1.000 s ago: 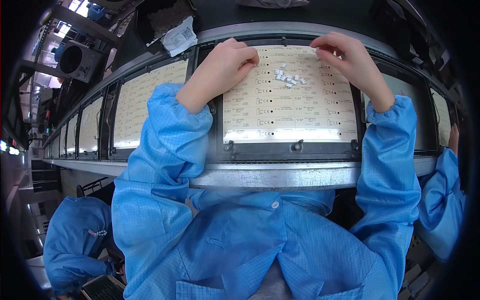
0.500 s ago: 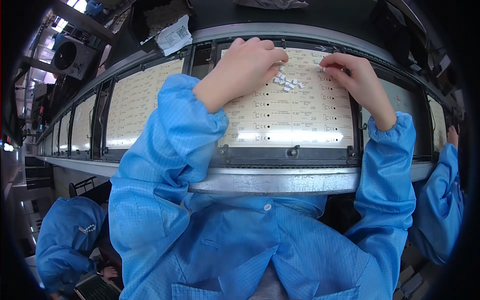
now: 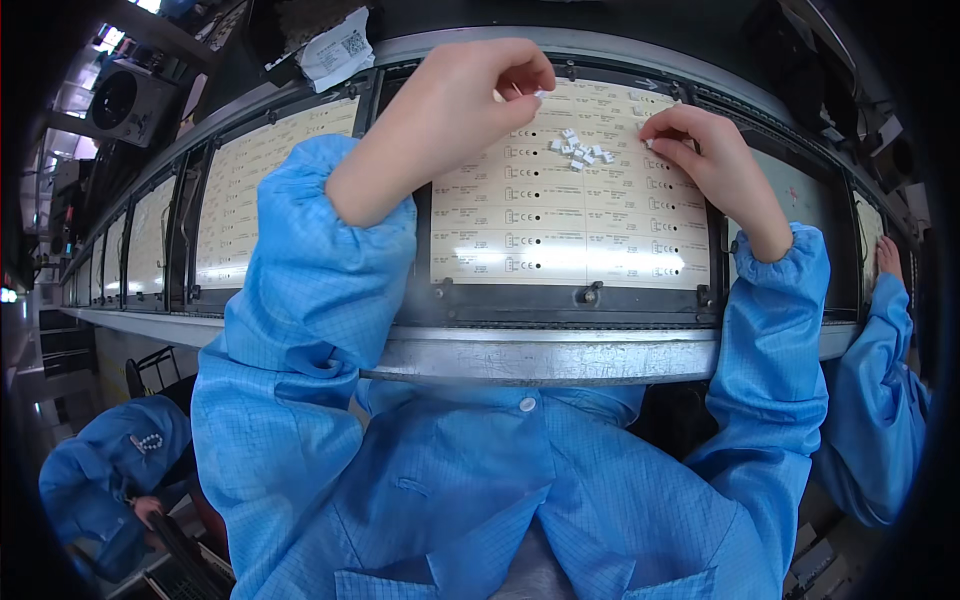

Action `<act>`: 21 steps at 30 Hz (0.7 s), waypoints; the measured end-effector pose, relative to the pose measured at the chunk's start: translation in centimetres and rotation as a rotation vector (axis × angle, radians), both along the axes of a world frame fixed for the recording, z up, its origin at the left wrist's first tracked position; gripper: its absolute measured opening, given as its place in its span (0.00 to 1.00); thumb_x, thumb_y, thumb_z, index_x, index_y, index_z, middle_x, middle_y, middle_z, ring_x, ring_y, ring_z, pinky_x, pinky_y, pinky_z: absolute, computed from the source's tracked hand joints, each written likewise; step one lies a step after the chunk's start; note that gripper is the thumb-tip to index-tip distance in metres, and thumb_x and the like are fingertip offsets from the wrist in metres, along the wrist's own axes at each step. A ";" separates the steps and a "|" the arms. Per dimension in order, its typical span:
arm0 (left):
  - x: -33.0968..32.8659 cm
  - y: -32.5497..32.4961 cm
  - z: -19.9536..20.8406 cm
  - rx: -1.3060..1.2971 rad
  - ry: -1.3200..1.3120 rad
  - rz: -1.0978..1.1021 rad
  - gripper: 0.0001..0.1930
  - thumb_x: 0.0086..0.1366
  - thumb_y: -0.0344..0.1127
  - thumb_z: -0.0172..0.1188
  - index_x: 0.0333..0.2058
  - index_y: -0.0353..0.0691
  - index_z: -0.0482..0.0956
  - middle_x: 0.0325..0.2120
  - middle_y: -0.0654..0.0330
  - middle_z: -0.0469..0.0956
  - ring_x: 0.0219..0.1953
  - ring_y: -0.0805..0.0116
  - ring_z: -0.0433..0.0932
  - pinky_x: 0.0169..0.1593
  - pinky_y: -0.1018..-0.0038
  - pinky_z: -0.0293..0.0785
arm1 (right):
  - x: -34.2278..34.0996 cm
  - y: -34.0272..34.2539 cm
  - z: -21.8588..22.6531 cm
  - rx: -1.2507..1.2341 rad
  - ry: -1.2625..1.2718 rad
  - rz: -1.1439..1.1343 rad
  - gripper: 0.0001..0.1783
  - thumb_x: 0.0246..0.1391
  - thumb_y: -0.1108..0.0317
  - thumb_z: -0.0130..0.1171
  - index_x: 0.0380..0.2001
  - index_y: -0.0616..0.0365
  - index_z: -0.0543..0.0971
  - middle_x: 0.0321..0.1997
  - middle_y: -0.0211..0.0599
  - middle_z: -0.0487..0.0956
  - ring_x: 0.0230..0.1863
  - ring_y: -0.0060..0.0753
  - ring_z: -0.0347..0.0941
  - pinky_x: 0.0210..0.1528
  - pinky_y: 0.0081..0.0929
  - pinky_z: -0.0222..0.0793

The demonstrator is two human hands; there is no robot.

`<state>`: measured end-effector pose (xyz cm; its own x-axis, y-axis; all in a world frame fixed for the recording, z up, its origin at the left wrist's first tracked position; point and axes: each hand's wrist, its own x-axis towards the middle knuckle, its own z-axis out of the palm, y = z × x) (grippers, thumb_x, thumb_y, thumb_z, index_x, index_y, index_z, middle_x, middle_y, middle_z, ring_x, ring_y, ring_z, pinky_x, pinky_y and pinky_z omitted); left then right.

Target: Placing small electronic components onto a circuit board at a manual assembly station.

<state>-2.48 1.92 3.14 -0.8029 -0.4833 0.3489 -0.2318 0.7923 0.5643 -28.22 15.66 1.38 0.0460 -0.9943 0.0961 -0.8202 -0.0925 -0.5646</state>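
Dark frames [image 3: 520,303] with pale printed panels [image 3: 262,205] lined the metal-edged bench [image 3: 545,357], and on the nearest panel [image 3: 500,215] lay a loose pile of small white pieces [image 3: 580,152]. Over that panel's upper left, the left hand [image 3: 478,92] pinched one white piece [image 3: 541,94]; toward its right side, the right hand [image 3: 712,150] had thumb and forefinger clamped on a second piece [image 3: 649,144].

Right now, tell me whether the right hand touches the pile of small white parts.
Apart. The head view shows printed panel between the right hand and the pile of small white parts.
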 end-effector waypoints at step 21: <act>2.0 -0.5 -3.7 -0.283 -0.153 0.030 0.04 0.62 0.32 0.60 0.35 0.43 0.82 0.29 0.63 0.81 0.42 0.61 0.78 0.44 0.64 0.66 | 3.6 -0.7 -0.3 0.018 -0.050 0.117 0.07 0.58 0.73 0.62 0.37 0.64 0.75 0.30 0.36 0.75 0.31 0.28 0.72 0.37 0.24 0.71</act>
<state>-0.46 1.42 -0.52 -0.8431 -0.4089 0.3493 -0.3228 0.9043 0.2793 -24.58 15.00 1.13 0.1571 -0.9840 0.0838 -0.7754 -0.1755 -0.6066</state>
